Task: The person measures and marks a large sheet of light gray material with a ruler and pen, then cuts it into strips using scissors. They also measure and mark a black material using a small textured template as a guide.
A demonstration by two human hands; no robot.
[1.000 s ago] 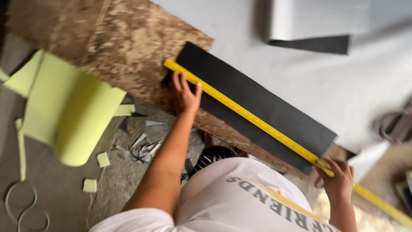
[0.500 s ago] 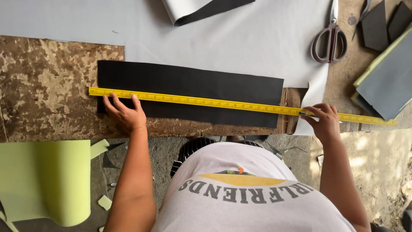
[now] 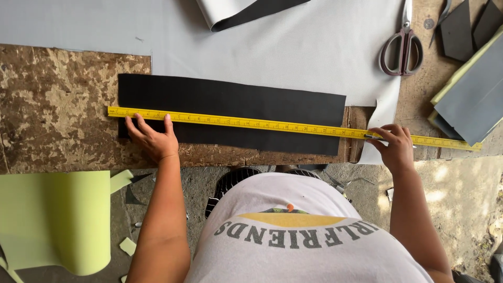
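Now that the yellow ruler [image 3: 293, 127] lies level along the black strip [image 3: 230, 112], left hand [image 3: 152, 139] presses it flat, fingers spread, while right hand [image 3: 393, 144] pinches a small tool, so marking looks close.

Black strip [image 3: 230, 107]: matt, smooth sheet (leather-like). Ruler [image 3: 272, 124]: glossy yellow, marked. Table [image 3: 57, 115]: rough, worn, mottled wood. Grey sheet [image 3: 293, 47]: smooth, matt. Scissors [image 3: 402, 44]: metal blades, plastic handles.

A worn, mottled brown surface [image 3: 57, 115] spans the far side, a pale grey sheet [image 3: 293, 57] draped over it, while the near concrete floor [image 3: 461, 199] catches sunlight at right.
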